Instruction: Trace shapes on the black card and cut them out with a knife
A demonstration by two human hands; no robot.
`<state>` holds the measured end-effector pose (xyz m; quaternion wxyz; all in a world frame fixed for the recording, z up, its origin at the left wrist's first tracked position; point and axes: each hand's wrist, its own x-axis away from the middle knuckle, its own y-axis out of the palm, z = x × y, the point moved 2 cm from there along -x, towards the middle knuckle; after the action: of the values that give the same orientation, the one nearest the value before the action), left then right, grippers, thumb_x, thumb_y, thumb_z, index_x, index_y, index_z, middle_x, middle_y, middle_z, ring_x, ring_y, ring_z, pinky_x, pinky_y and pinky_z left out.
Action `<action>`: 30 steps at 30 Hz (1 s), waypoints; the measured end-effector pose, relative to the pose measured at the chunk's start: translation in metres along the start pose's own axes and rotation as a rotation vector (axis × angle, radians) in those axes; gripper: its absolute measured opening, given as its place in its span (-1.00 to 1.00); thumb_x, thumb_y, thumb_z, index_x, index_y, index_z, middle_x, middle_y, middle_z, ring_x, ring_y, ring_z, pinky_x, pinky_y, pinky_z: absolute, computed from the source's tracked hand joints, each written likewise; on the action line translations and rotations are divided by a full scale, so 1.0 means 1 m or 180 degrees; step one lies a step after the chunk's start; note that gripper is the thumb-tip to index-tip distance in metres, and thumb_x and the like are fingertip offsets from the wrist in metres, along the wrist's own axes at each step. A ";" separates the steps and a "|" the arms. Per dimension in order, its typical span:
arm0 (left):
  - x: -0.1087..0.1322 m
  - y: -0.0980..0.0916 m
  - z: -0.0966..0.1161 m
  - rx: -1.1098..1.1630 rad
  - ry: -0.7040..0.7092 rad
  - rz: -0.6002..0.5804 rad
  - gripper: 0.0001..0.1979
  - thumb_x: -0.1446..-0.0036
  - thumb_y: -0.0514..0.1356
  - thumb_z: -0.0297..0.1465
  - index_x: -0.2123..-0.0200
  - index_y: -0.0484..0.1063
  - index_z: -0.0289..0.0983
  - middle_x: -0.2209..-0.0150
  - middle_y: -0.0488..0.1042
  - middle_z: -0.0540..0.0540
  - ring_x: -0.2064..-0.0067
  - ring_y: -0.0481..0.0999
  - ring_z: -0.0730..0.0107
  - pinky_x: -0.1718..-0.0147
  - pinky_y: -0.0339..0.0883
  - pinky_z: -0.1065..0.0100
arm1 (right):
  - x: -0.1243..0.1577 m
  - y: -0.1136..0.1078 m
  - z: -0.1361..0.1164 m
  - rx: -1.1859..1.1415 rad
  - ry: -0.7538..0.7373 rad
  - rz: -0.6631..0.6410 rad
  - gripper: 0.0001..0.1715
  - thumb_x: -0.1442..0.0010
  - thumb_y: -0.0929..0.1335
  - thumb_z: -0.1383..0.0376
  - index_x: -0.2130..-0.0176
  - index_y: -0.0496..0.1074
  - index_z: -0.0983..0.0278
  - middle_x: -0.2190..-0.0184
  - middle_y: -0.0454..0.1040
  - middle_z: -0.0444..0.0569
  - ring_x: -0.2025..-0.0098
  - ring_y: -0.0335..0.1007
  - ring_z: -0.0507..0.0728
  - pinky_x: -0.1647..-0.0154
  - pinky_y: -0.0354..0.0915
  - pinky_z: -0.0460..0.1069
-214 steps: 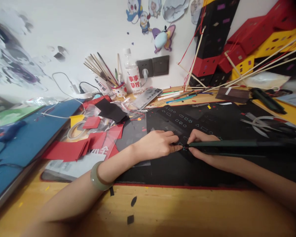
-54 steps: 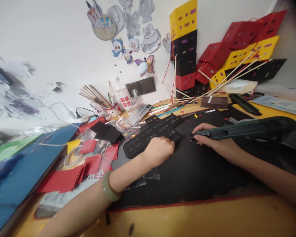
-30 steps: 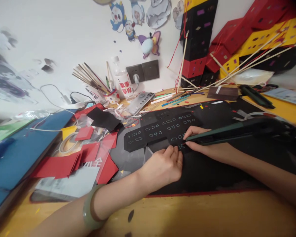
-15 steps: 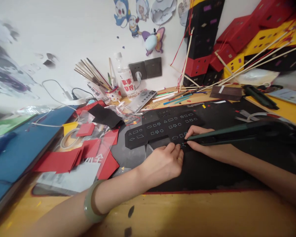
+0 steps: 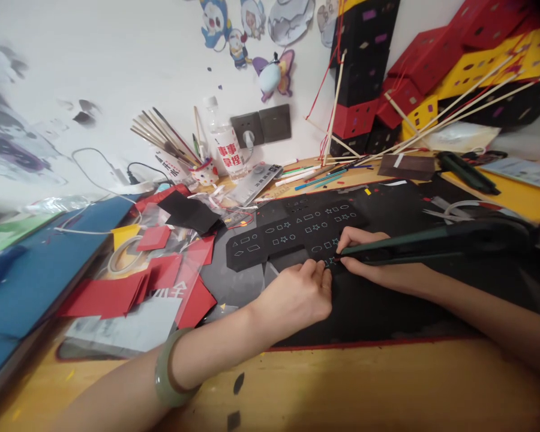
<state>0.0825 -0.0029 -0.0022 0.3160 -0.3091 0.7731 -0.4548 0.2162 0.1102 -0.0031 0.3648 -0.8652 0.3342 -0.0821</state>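
A black card strip point(image 5: 297, 231) with pale outlined shapes, such as stars, ovals and rectangles, lies on the dark mat point(image 5: 378, 312). My left hand point(image 5: 308, 291) is closed, its fingers curled and pressed down on the near edge of this card; the fingertips are partly hidden. Just to the right, my right hand point(image 5: 362, 264) pinches a long, dark green tool point(image 5: 414, 243) near its narrow end. The tip meets the card beside my left fingers. The tool's body covers much of my right hand and extends to the right.
Red paper pieces point(image 5: 112, 291), black paper squares point(image 5: 191, 213) and a tape roll point(image 5: 125, 255) lie at left. Behind stand a bottle point(image 5: 225, 144) and brushes in a cup point(image 5: 204, 174). Pens point(image 5: 321, 180) lie at the back, near red, black and yellow boxes point(image 5: 362, 117) with sticks.
The whole view has shifted slightly. Both hands keep almost the same places on the card, with the tool tip still beside my left fingers.
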 end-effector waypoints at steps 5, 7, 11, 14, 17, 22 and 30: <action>0.000 0.002 0.001 0.0070 0.0002 0.0020 -0.82 -0.17 0.02 -0.57 0.23 0.40 -0.49 0.23 0.47 -0.29 0.27 0.43 0.27 0.45 0.37 0.37 | 0.000 0.000 0.000 -0.0045 0.0010 0.0004 -0.90 0.00 0.29 0.40 0.44 0.24 0.20 0.54 0.35 -0.23 0.47 0.24 0.01 0.47 0.14 -0.09; 0.000 0.003 0.000 0.0098 0.0024 0.0058 -0.82 -0.17 0.02 -0.56 0.25 0.40 -0.48 0.22 0.47 -0.29 0.26 0.42 0.27 0.45 0.37 0.37 | 0.000 -0.001 0.000 -0.0144 -0.0022 0.0023 -0.91 -0.02 0.29 0.39 0.44 0.25 0.20 0.53 0.34 -0.23 0.47 0.24 0.01 0.46 0.15 -0.08; 0.002 0.001 -0.004 0.0139 0.0087 0.0230 -0.79 -0.20 -0.02 -0.56 0.24 0.41 -0.47 0.24 0.49 -0.26 0.31 0.42 0.30 0.55 0.34 0.39 | -0.001 -0.006 0.000 -0.0563 0.0029 0.0210 -0.97 -0.09 0.27 0.32 0.39 0.25 0.19 0.56 0.29 -0.22 0.49 0.22 0.01 0.47 0.16 -0.08; 0.005 0.000 -0.009 0.0258 0.0239 0.0547 -0.76 -0.22 -0.04 -0.56 0.22 0.42 -0.46 0.25 0.51 -0.21 0.38 0.42 0.35 0.61 0.31 0.40 | -0.001 -0.008 -0.002 -0.0680 -0.0002 0.0109 -0.90 -0.09 0.29 0.28 0.32 0.25 0.19 0.53 0.31 -0.21 0.49 0.25 0.01 0.49 0.18 -0.07; 0.010 -0.002 -0.012 0.0517 0.0563 0.0775 -0.76 -0.24 -0.03 -0.53 0.17 0.41 -0.46 0.19 0.51 -0.20 0.31 0.45 0.38 0.51 0.38 0.42 | -0.001 -0.011 -0.006 -0.0672 0.0010 0.0042 -0.88 -0.08 0.31 0.24 0.34 0.26 0.19 0.54 0.32 -0.20 0.51 0.25 0.01 0.53 0.16 -0.08; 0.014 -0.002 -0.011 0.0786 0.0912 0.0833 -0.75 -0.24 -0.02 -0.52 0.18 0.43 -0.46 0.15 0.50 -0.20 0.20 0.47 0.34 0.37 0.43 0.41 | 0.008 -0.017 -0.008 -0.0535 -0.0009 0.0164 -0.87 -0.08 0.32 0.20 0.39 0.30 0.21 0.53 0.33 -0.18 0.51 0.24 0.01 0.53 0.13 -0.07; 0.015 0.004 -0.023 0.0523 0.0839 0.0695 -0.77 -0.23 0.00 -0.52 0.19 0.43 -0.47 0.16 0.50 -0.23 0.15 0.46 0.32 0.26 0.44 0.38 | 0.013 -0.009 -0.006 -0.0342 -0.0115 -0.0134 -0.93 -0.09 0.31 0.26 0.40 0.30 0.20 0.50 0.37 -0.17 0.49 0.25 0.02 0.50 0.15 -0.07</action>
<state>0.0545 -0.0012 0.0000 0.2836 -0.1342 0.7971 -0.5160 0.2288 0.1030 0.0064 0.3220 -0.8917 0.3132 -0.0560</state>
